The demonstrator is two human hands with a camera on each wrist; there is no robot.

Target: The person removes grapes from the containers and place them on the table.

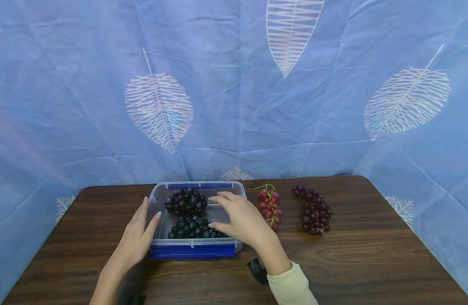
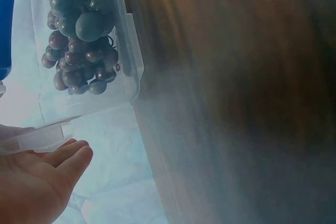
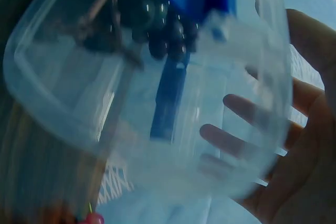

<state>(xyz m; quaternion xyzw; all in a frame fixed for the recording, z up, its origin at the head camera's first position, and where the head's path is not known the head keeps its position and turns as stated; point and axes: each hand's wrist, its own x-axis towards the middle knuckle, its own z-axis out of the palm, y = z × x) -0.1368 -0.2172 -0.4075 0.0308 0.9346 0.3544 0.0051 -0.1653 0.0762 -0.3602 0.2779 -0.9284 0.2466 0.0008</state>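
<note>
A clear plastic container [image 1: 173, 242] with blue clips stands on the table. Inside it lie a dark purple grape bunch [image 1: 186, 202] at the back and a blackish grape bunch [image 1: 193, 227] in front. My left hand [image 1: 134, 239] holds the container's left side, thumb over the rim and fingers along the outside; the left wrist view shows the rim between them. My right hand [image 1: 239, 214] reaches over the right rim. Its fingers are spread above the inside, holding nothing, with the thumb near the front bunch. Through the clear wall, the right wrist view shows these fingers [image 3: 236, 142].
Right of the container lie a red grape bunch [image 1: 269, 207] with a green stem and a dark red grape bunch [image 1: 315, 212]. A brown wooden table [image 1: 356, 262] carries everything. Behind it hangs a blue cloth [image 1: 218, 106] with white leaf prints.
</note>
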